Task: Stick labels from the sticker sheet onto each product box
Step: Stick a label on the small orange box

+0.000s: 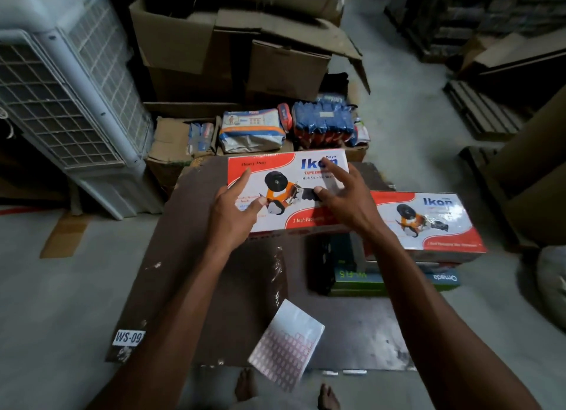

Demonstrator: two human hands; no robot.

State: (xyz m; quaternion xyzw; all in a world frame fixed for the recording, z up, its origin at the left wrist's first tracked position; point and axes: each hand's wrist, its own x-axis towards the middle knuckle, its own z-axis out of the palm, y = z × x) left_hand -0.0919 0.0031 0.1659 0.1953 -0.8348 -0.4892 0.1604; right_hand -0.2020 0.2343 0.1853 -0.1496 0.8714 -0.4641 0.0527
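A red and white Ikon tape dispenser box (281, 177) lies flat at the far side of the brown board (214, 287). My left hand (235, 210) hovers over its left part with fingers spread, index finger and thumb tip touching the top. My right hand (343, 195) is spread over the box's right part, fingertips on the printed face. A second identical Ikon box (428, 223) rests to the right on a stack. The sticker sheet (286, 348), white with rows of small pink labels, lies on the board's near edge.
Under the second box are a dark box (321, 265) and a green and blue box (398, 279). Cardboard cartons (220, 48) and packaged goods (254, 131) stand behind. A white air cooler (70, 88) leans at left. My bare feet (245, 385) show at the bottom.
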